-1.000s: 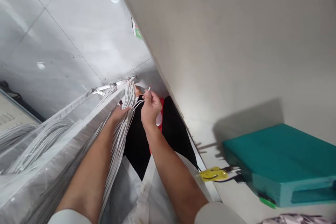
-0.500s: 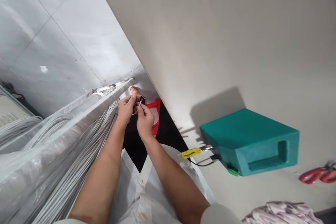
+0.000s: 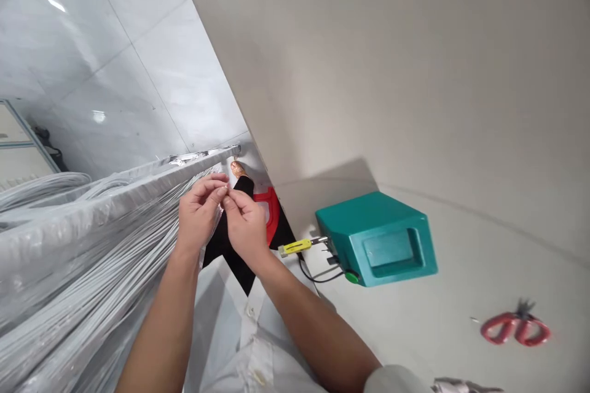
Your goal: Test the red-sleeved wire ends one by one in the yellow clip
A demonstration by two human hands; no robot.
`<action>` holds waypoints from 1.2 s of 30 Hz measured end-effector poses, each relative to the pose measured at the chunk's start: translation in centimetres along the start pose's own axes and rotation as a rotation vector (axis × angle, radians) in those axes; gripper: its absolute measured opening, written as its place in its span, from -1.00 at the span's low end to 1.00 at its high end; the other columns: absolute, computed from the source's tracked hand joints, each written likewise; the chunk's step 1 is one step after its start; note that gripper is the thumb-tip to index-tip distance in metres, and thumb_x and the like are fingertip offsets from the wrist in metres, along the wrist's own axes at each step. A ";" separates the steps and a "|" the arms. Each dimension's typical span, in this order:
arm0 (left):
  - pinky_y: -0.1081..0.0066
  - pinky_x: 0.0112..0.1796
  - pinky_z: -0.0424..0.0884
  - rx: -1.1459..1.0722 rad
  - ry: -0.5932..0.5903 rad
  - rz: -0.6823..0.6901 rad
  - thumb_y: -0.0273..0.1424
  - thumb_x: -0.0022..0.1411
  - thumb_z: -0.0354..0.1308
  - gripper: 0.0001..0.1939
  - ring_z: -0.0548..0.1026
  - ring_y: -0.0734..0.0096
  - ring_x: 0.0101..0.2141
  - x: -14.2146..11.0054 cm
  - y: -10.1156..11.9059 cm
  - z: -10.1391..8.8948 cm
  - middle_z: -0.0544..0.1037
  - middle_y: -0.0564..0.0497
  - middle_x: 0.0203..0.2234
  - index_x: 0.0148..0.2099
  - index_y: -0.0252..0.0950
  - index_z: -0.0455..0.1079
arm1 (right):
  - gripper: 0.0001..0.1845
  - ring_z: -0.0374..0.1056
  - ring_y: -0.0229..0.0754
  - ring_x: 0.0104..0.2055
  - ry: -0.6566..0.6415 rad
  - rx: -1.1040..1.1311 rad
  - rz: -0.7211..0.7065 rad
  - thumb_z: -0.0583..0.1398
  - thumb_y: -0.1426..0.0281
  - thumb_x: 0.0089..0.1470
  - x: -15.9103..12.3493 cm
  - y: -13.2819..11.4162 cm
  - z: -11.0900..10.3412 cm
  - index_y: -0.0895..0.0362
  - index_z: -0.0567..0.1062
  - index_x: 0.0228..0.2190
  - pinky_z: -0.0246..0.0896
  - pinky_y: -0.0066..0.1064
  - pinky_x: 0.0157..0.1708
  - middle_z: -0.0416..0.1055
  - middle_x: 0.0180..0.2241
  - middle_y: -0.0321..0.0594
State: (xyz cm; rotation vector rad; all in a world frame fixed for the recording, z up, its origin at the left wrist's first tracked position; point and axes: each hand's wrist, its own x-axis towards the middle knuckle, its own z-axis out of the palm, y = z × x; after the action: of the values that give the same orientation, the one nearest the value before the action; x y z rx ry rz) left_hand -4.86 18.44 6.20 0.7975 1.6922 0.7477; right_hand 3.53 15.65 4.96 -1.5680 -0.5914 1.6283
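Note:
My left hand point(image 3: 199, 212) and my right hand point(image 3: 244, 221) meet in front of me, fingertips pinched together on a thin white wire whose end is too small to make out. Just to the left hangs a thick bundle of white wires point(image 3: 92, 301) draped over a plastic-wrapped rail point(image 3: 69, 221). On the table to the right stands a teal box-shaped machine point(image 3: 378, 236) with a yellow-tagged lever point(image 3: 295, 247) and a green knob on its near side.
Red-handled scissors point(image 3: 515, 326) lie on the grey table point(image 3: 437, 319) at the right. A red stool point(image 3: 266, 212) shows below beside my black trouser leg. More coiled white wires point(image 3: 41, 187) sit at the far left on the tiled floor.
My left hand left the wire bundle and joined the right hand in a pinch on one wire. The view swung right, bringing the teal machine nearer the middle and the scissors into sight.

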 end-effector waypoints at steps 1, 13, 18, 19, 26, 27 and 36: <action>0.36 -0.18 0.37 -0.007 0.057 0.004 -0.38 0.04 0.21 -0.93 0.47 0.34 -0.23 -0.4 0.2 0.2 0.52 0.01 -0.30 -0.39 -0.26 0.48 | -0.73 0.39 -0.19 -0.20 -0.004 -0.024 -0.030 0.07 0.38 0.09 -0.2 -0.5 -0.7 0.07 0.51 -0.21 0.30 -0.34 -0.14 0.48 -0.23 -0.26; 0.49 -0.41 0.36 0.090 0.063 0.045 -0.36 0.03 0.23 -0.88 0.43 0.50 -0.50 -2.3 1.3 0.8 0.53 0.07 -0.52 -0.34 -0.28 0.51 | -0.77 0.42 -0.25 -0.35 -0.028 0.019 0.021 0.16 0.32 0.00 0.4 -3.4 -3.3 0.16 0.53 -0.31 0.37 -0.41 -0.31 0.51 -0.32 -0.22; 0.45 -0.33 0.39 0.108 0.014 0.045 -0.37 0.05 0.21 -0.87 0.47 0.44 -0.43 -2.4 1.6 0.6 0.55 0.04 -0.45 -0.32 -0.29 0.51 | -0.84 0.42 -0.26 -0.42 -0.035 -0.028 -0.017 0.21 0.35 -0.06 0.8 -3.4 -3.3 0.16 0.54 -0.40 0.36 -0.44 -0.37 0.52 -0.43 -0.25; 0.44 -0.32 0.39 0.126 0.006 0.052 -0.37 0.06 0.20 -0.87 0.47 0.44 -0.43 -2.4 1.5 0.5 0.55 0.03 -0.44 -0.31 -0.29 0.50 | -0.85 0.42 -0.25 -0.42 -0.022 -0.088 -0.042 0.21 0.35 -0.06 0.9 -3.4 -3.3 0.15 0.54 -0.42 0.35 -0.44 -0.36 0.52 -0.44 -0.26; 0.38 -0.31 0.42 0.157 0.064 0.097 -0.34 0.10 0.18 -0.84 0.48 0.38 -0.38 -2.6 0.5 1.4 0.52 -0.04 -0.41 -0.28 -0.31 0.46 | -0.80 0.33 -0.27 -0.47 0.047 -0.315 -0.069 0.13 0.30 0.01 1.2 -3.4 -3.3 0.13 0.47 -0.52 0.25 -0.45 -0.42 0.44 -0.53 -0.29; 0.38 -0.31 0.42 0.154 0.088 0.109 -0.34 0.10 0.18 -0.84 0.48 0.38 -0.38 -2.7 0.3 1.7 0.52 -0.04 -0.40 -0.28 -0.30 0.45 | -0.80 0.31 -0.28 -0.48 0.047 -0.295 -0.059 0.13 0.30 0.00 1.3 -3.4 -3.3 0.14 0.46 -0.53 0.23 -0.45 -0.43 0.42 -0.54 -0.30; 0.45 -0.37 0.41 0.097 0.157 0.129 -0.38 0.11 0.17 -0.90 0.48 0.47 -0.44 -2.7 0.7 2.5 0.50 0.03 -0.46 -0.33 -0.31 0.42 | -0.80 0.13 -0.42 -0.66 -0.101 0.347 0.410 0.21 0.29 -0.17 2.4 -3.9 -3.4 0.19 0.41 -0.60 0.06 -0.56 -0.65 0.29 -0.67 -0.37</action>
State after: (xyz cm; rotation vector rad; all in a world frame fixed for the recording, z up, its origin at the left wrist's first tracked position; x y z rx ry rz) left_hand -1.79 16.92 7.69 0.9439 1.8415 0.8397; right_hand 7.81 19.23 6.14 -1.4116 -0.0231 1.9956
